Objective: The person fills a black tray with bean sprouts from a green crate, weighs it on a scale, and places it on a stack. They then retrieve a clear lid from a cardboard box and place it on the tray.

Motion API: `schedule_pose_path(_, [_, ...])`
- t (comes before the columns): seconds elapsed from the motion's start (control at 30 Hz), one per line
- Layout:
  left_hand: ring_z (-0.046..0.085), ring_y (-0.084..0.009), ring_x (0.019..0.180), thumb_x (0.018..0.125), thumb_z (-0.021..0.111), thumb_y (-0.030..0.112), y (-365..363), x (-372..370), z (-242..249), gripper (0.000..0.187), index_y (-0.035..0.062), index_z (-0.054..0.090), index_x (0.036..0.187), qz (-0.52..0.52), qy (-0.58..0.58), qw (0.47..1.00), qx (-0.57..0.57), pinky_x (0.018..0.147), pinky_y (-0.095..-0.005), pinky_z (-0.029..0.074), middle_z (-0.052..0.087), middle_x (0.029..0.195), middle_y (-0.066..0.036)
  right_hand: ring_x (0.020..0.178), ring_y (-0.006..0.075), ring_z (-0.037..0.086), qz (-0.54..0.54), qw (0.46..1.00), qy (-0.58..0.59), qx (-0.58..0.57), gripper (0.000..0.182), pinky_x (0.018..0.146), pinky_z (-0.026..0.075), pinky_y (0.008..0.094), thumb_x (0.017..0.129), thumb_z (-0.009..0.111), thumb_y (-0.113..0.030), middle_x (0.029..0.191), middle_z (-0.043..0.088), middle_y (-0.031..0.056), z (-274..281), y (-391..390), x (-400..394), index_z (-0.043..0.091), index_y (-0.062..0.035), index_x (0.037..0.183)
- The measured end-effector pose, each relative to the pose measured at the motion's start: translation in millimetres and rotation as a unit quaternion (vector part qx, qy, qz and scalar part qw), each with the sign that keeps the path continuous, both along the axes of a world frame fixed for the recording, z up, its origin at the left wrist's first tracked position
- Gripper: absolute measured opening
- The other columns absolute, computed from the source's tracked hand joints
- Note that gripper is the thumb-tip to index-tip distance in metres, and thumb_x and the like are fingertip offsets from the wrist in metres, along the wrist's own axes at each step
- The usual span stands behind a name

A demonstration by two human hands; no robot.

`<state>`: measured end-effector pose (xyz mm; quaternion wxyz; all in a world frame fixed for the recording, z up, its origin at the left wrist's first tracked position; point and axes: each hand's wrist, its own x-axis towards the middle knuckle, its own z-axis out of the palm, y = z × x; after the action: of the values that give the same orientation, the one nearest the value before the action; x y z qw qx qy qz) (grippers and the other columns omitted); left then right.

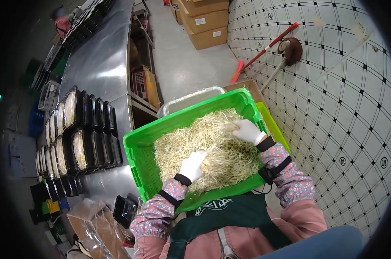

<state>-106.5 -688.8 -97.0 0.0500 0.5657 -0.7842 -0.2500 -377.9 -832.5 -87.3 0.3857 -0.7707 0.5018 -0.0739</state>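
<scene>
A green plastic crate (135, 159) in front of me holds a deep heap of pale bean sprouts (191, 136). My left hand (193, 166), in a white glove, is at the near left part of the heap, its fingers closed on a loose bunch of sprouts. On the right side of the crate, my right hand (248, 131), also gloved, has its fingers curled into the sprouts near the wall. Strands cover some fingertips of both hands, and those near the right hand look slightly blurred.
Black trays (81, 149) filled with sprouts stand stacked on the steel table (98, 64) to the left. An unfilled black tray (123, 211) sits by the crate's near left corner. Cardboard boxes (206, 26) are piled at the back; a red-handled tool (269, 46) leans against the tiled wall.
</scene>
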Motion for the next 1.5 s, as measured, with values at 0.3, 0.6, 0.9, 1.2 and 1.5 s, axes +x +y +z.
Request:
schedule_pose_path(0.3, [0.024,-0.0388,0.142,0.061,0.078,0.007,5,-44,16,0.107,0.0213,0.024,0.152,0.045,-0.059,0.997,0.005,0.110,-0.0548,0.028,0.021,0.155,-0.020,0.129,0.0355,0.047,0.141,0.978,0.135,0.076,0.072,0.109,0.036,0.0366,0.077,0.067,-0.024,0.138,0.049,0.0244,-52,-43,22,0.043,-0.0023,0.141])
schedule_pose_path(0.6, [0.056,-0.0237,0.098,0.088,0.051,0.004,51,-14,-87,0.077,0.0120,0.011,0.154,0.482,0.520,0.597,0.377,0.088,-0.0430,0.048,0.047,0.131,-0.013,0.118,0.0395,0.054,0.176,0.983,0.038,0.026,0.107,0.102,0.042,0.0421,0.067,0.065,-0.075,0.125,0.056,0.0312,-37,15,75,0.048,0.0086,0.132])
schedule_pose_path(0.9, [0.055,-0.0261,0.096,0.087,0.052,0.005,57,-32,-58,0.064,0.0078,0.025,0.145,0.516,0.543,0.533,0.394,0.095,-0.0487,0.045,0.052,0.105,-0.010,0.133,0.0448,0.035,0.252,0.917,0.241,-0.193,0.126,0.107,0.026,0.0609,0.053,0.084,-0.059,0.144,0.036,0.0292,-5,134,76,0.025,-0.0009,0.147])
schedule_pose_path(1.2, [0.065,-0.0214,0.101,0.092,0.060,0.013,99,72,70,0.055,-0.0036,0.039,0.140,0.463,0.604,0.648,0.039,0.080,-0.0284,0.055,0.052,0.135,-0.017,0.098,0.0326,0.059,0.166,0.967,0.130,-0.146,0.093,0.087,0.046,0.0427,0.060,0.080,-0.026,0.104,0.059,0.0146,-42,85,77,0.036,-0.0026,0.139])
schedule_pose_path(1.5, [0.038,-0.0320,0.135,0.082,0.074,0.038,328,282,38,0.082,-0.0036,0.037,0.142,0.880,-0.059,0.378,-0.280,0.113,-0.0442,0.032,0.037,0.148,-0.021,0.102,0.0336,0.058,0.202,0.957,0.147,-0.146,0.090,0.089,0.047,0.0399,0.060,0.079,-0.025,0.110,0.060,0.0179,-42,92,80,0.040,-0.0037,0.139])
